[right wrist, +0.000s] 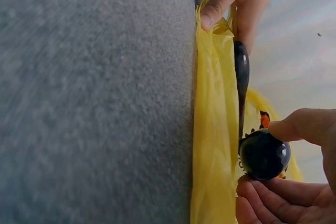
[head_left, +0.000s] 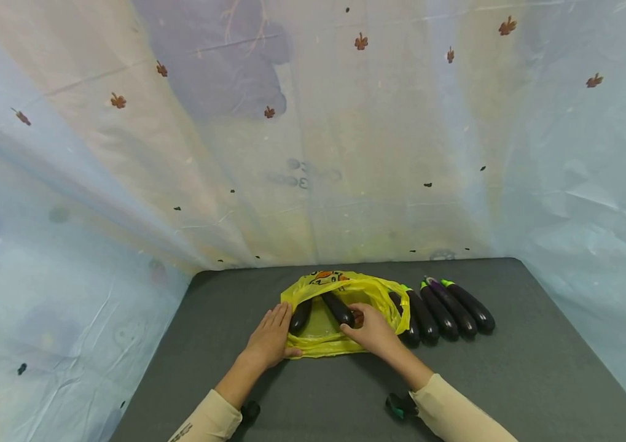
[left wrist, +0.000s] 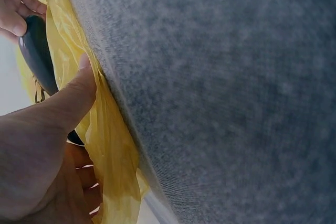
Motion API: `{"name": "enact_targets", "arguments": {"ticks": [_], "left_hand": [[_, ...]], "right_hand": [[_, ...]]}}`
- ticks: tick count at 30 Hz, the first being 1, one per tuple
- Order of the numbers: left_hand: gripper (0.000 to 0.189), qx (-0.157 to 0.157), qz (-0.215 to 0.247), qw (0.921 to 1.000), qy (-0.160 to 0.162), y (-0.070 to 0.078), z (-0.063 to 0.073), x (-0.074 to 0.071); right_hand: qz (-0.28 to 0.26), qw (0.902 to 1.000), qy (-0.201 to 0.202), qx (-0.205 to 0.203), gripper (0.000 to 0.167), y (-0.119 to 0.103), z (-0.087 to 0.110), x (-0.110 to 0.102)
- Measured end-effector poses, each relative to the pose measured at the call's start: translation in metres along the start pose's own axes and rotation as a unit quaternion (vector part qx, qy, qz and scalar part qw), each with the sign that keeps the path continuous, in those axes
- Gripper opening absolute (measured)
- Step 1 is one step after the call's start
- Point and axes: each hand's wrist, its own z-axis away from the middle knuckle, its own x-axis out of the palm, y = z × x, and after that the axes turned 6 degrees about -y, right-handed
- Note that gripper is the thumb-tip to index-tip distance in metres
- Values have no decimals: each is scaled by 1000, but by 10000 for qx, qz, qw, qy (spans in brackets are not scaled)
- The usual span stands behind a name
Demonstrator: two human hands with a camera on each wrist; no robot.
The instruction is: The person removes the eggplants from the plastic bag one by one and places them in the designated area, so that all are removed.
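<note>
A yellow plastic bag (head_left: pixel 326 348) lies on its side on the grey table, its mouth towards me. My left hand (head_left: pixel 269 336) holds the left edge of the mouth, the thumb on the near side and the fingers along the outside. With thumb and fingers my right hand (head_left: pixel 372 330) pinches the rounded near end of a dark eggplant (right wrist: pixel 265 155), whose far end reaches into the bag. Left of it, a second eggplant (head_left: pixel 300 317) lies inside the bag beside my left hand. The far ends of both are hidden by the bag.
Right of the bag several eggplants (head_left: pixel 459 310) lie side by side in a row, the leftmost partly behind the bag's edge. Printed sheeting (head_left: pixel 346 215) hangs behind the table (head_left: pixel 512 380) and along both sides.
</note>
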Motion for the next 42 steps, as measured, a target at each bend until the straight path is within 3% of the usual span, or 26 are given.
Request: {"name": "enact_targets", "arguments": {"ticks": [8, 26, 42], "left_hand": [[113, 6, 44, 10000, 27, -2, 0, 1], [112, 24, -4, 10000, -4, -2, -1, 2], [111, 48, -9, 10000, -25, -2, -1, 2]], "right_hand": [[215, 9996, -35, -196, 51, -5, 15, -11], [354, 9991, -24, -228, 47, -2, 39, -27], [170, 9990, 23, -408, 49, 10, 60, -45]]}}
